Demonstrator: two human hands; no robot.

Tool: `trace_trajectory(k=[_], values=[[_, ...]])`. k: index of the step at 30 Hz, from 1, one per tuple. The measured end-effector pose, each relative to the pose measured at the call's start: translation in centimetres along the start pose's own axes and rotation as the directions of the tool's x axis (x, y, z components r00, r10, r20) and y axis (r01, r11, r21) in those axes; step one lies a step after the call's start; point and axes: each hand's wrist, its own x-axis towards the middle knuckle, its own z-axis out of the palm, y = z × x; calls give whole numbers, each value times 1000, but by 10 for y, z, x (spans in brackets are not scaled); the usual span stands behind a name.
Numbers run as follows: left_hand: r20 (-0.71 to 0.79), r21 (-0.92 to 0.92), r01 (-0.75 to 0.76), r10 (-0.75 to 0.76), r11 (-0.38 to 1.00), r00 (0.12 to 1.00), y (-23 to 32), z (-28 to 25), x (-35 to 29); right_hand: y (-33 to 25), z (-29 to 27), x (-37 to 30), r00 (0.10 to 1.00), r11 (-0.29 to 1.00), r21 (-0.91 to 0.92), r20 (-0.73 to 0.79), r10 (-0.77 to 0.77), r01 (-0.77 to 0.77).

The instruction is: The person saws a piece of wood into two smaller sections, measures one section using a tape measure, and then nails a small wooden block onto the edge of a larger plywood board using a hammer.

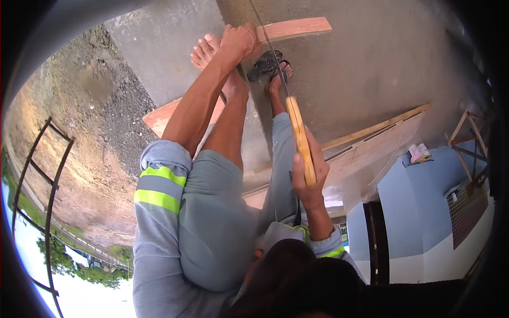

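Observation:
My right hand (313,167) is wrapped round the yellow wooden handle of a handsaw (298,132). The saw's thin dark blade, seen nearly edge-on, runs up and away past the left end of a reddish wooden board (297,27). My left hand (239,41) is closed at that end of the board, its fingers partly hidden and slightly blurred. Just beside it is my bare left foot (204,51). My right foot (281,74) is below the board, next to a black sandal (264,64).
Another reddish board (164,117) lies under my left forearm. A long timber strip (376,126) and panel stretch along the right. Grey concrete (382,58) spreads around; gravel (106,79) and a dark metal frame (40,164) are left. A blue-and-white wall (408,212) stands right.

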Motion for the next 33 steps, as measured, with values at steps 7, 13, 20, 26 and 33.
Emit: trace_trajectory(k=[7, 13, 20, 26, 33], values=[[-25, -19, -23, 22, 1000, 999, 4, -2, 2, 2, 7, 24, 998, 997, 53, 10, 63, -64], [48, -67, -4, 8, 998, 999, 0, 5, 6, 11, 10, 24, 998, 996, 87, -59, 16, -11], [-45, -33, -20, 19, 999, 999, 0, 1, -5, -6, -19, -16, 999, 1000, 6, 32, 1, -1], [49, -33, -5, 7, 999, 999, -6, 8, 6, -4, 17, 48, 998, 998, 35, 14, 59, -59], [-56, -4, -10, 10, 1000, 998, -7, 15, -12, -19, -25, -21, 996, 995, 67, 62, 69, -73]])
